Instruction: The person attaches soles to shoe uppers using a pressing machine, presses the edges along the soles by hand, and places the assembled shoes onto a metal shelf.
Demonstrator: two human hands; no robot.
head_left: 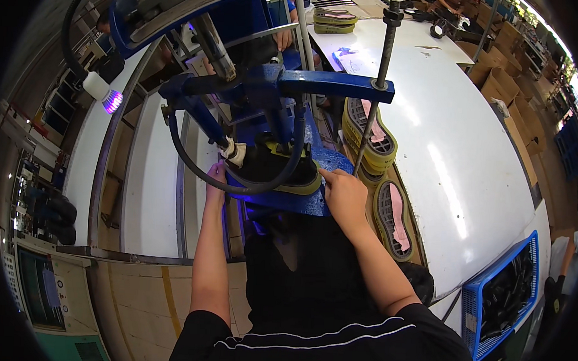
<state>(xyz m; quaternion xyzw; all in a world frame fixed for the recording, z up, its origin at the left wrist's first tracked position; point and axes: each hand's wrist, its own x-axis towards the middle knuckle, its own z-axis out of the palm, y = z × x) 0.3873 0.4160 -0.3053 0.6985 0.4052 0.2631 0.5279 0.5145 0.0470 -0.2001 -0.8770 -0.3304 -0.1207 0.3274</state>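
A shoe (pixel 256 163) with a black upper and an olive sole lies on the blue bed of a press machine (pixel 335 87), under its arms. At the shoe's right end is my right hand (pixel 346 197), index finger against the sole edge and the other fingers curled and partly hidden. My left hand (pixel 217 175) is closed, left of the shoe and just below a press pad wrapped in pale cloth (pixel 235 153). What its fingers hold, if anything, I cannot make out. A black hose (pixel 199 171) loops in front of the shoe.
Right of the press, stacked olive soles (pixel 376 136) and a single sole (pixel 394 218) with pink strips lie beside a white table (pixel 460 181). A blue basket (pixel 467 311) of black pieces stands lower right. A lit purple lamp (pixel 102 93) hangs left. Another person's hand (pixel 283 39) shows beyond the press.
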